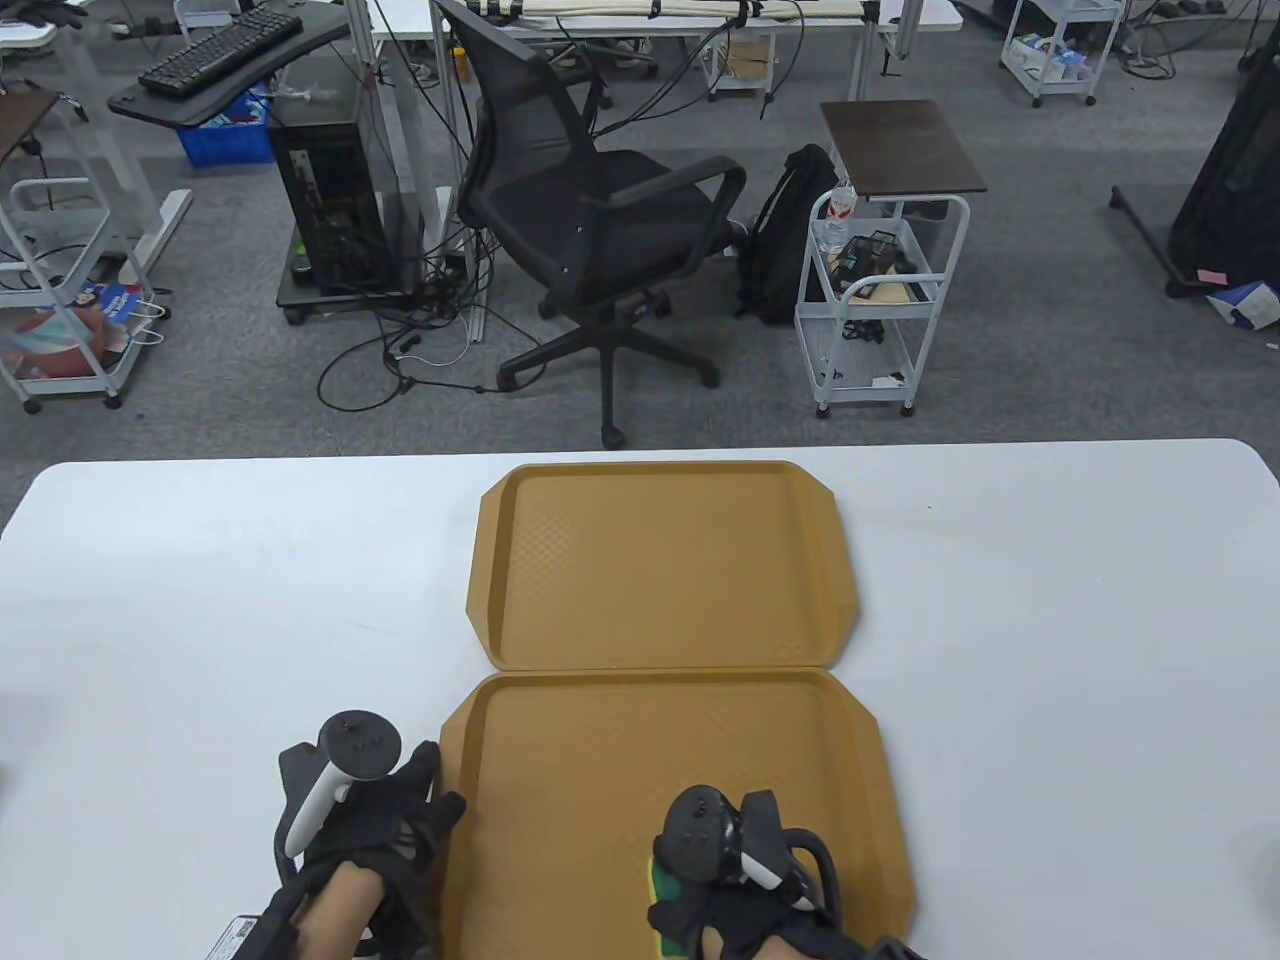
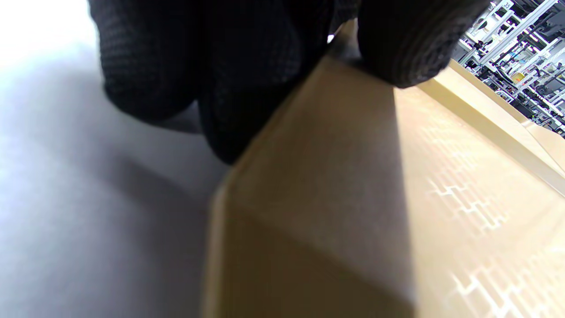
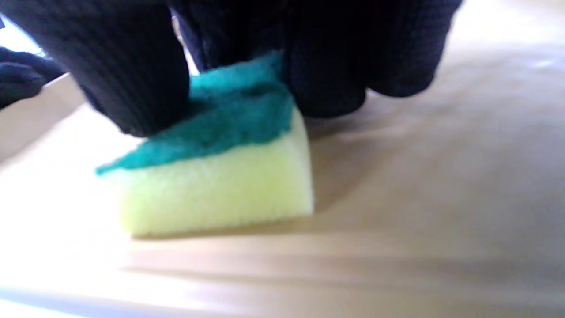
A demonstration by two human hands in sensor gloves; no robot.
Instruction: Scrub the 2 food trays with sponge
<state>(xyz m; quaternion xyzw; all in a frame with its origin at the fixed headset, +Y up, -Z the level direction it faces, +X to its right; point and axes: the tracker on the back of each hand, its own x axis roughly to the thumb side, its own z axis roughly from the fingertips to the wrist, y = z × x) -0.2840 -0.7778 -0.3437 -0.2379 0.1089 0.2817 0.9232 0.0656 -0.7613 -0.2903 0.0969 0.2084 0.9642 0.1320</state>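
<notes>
Sponge on the near tray, both hands low at the table's front edge

Table view: two tan trays touch end to end; right hand [image 1: 735,860] covers most of the sponge [image 1: 660,880] on the near tray [image 1: 620,760], far tray [image 1: 660,560] bare; left hand [image 1: 385,810] at the near tray's left rim. Left wrist view: blurred fingers [image 2: 397,48] curl over that rim. Right wrist view: fingers [image 3: 132,84] grip the yellow-green sponge

An office floor of grey carpet behind a white bench [image 1: 1050,620].

A black mesh office chair [image 1: 590,230] stands at 12 o'clock, with a computer tower [image 1: 325,200] and loose cables at 11 and a keyboard [image 1: 220,48] on a dark desk above it. A white wheeled cart [image 1: 880,300] with a black backpack [image 1: 790,235] beside it stands at 1 o'clock. Another white cart [image 1: 60,290] sits at 10 o'clock.
</notes>
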